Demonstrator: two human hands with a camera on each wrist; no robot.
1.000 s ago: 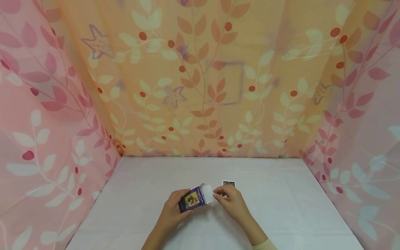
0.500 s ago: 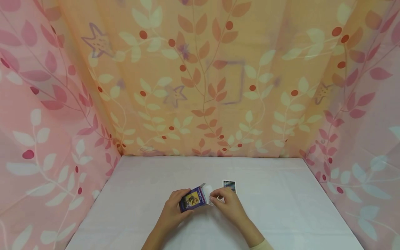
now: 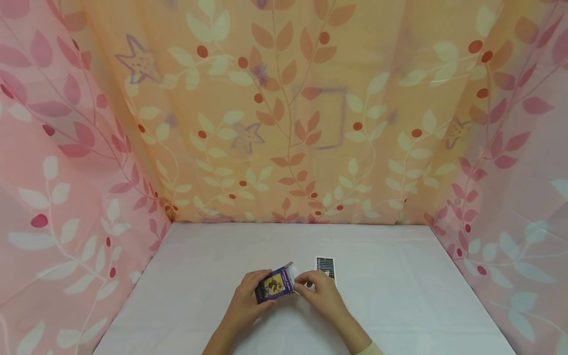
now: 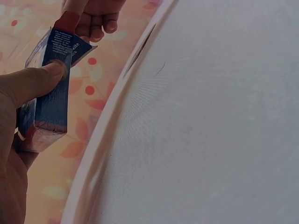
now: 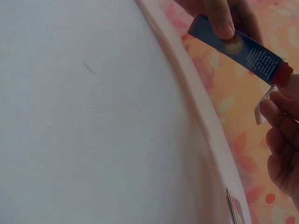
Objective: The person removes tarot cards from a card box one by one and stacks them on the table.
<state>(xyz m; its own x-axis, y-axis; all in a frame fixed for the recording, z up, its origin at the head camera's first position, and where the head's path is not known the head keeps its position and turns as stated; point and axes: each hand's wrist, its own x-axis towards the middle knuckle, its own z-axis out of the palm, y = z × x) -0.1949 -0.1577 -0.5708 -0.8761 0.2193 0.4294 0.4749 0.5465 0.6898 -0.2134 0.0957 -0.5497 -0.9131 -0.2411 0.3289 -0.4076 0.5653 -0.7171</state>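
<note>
A purple-blue card box [image 3: 273,285], with a yellow picture on its front, is tilted above the white table. My left hand [image 3: 247,298] grips its lower end, the thumb along the narrow side in the left wrist view. At the box's upper right end, my right hand [image 3: 323,294] pinches the end flap; in the right wrist view its thumb lies at a red side flap [image 5: 283,74] and its fingers touch a pale lid flap [image 5: 263,108]. Beyond the right hand lies a striped, white-bordered card [image 3: 326,265], partly hidden by the fingers; whether it is one or a stack I cannot tell.
The table [image 3: 213,251] has a white cover. A yellow-orange patterned curtain [image 3: 284,123] hangs along its back edge. Pink leaf-patterned curtains [image 3: 66,197] close off both sides.
My right hand has moved left to the box's end, and the white flap now shows less. More of the striped card is uncovered. My left hand and the box have barely moved.
</note>
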